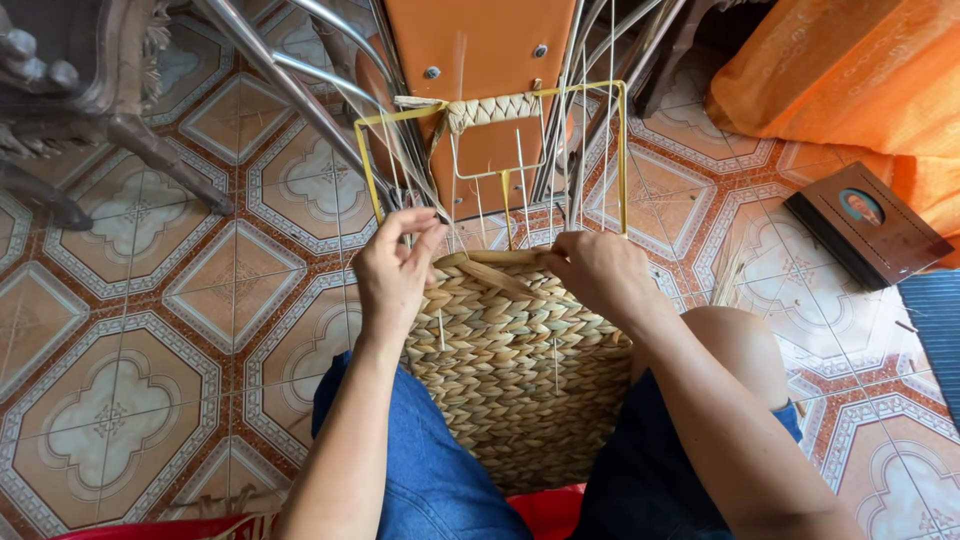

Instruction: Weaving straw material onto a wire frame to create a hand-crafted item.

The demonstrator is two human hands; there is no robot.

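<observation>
Mid-frame, weaving is under way on the half-woven seagrass basket (515, 370); left hand (392, 275) pinches a wire upright (384, 150), right hand (598, 272) presses curled fingers on the braided strand (492, 272); tucking it needs tension.

Open patterned tile floor (150, 330) lies free to the left of the woven straw basket (520, 380). Ahead, thin upright strands (480, 200) on the yellow wire frame (622, 150), an orange metal chair (480, 50) and its chrome legs (300, 80) crowd the way. A dark book (868, 225) and orange cloth (850, 70) block the right.

Light: bright, even daylight is cast.
Shadows: soft ones are thrown on the floor (150, 330).
Glare: none is seen.
Focus: sharp centre; edges are slightly bent.
</observation>
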